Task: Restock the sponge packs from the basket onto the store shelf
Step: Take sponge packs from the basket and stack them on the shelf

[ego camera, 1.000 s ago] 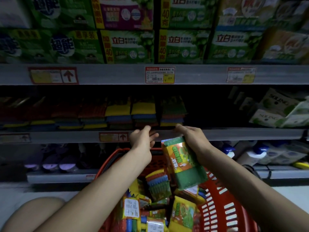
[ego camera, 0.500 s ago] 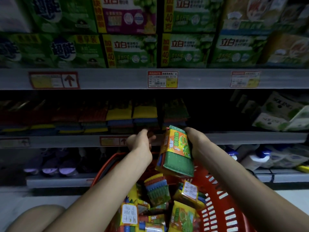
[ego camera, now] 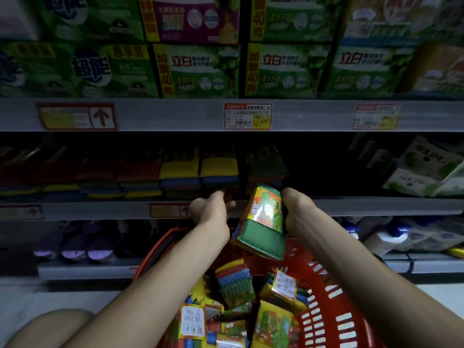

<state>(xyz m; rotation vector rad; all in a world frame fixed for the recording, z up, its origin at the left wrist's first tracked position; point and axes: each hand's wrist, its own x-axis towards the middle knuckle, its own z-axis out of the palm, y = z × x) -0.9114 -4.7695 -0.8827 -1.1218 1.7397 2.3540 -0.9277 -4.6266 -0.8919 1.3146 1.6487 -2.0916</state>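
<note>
- The held sponge pack (ego camera: 263,223), green scourer with a yellow-and-orange printed wrapper, is up in the air above the basket. It is tilted, its top end level with the front lip of the middle shelf (ego camera: 364,205).
- The right hand (ego camera: 295,209) grips this pack from its right side, fingers wrapped behind the wrapper and mostly hidden by it.
- The left hand (ego camera: 211,209) is just left of the pack, at the shelf lip, knuckles toward the camera. Its fingers curl forward into the dark of the shelf, so I cannot tell whether they hold anything.
- Behind the hands, stacked sponge packs (ego camera: 218,169) in yellow, blue and red fill the middle shelf in rows.
- Below the forearms sits the red plastic basket (ego camera: 336,310), with more loose sponge packs (ego camera: 233,282) lying in it at odd angles.
- Green detergent boxes (ego camera: 200,69) line the shelf above, with a price tag (ego camera: 247,116) on its rail.
- White pouches (ego camera: 421,169) stand at the right of the middle shelf, and bottles (ego camera: 386,238) on the shelf below.
</note>
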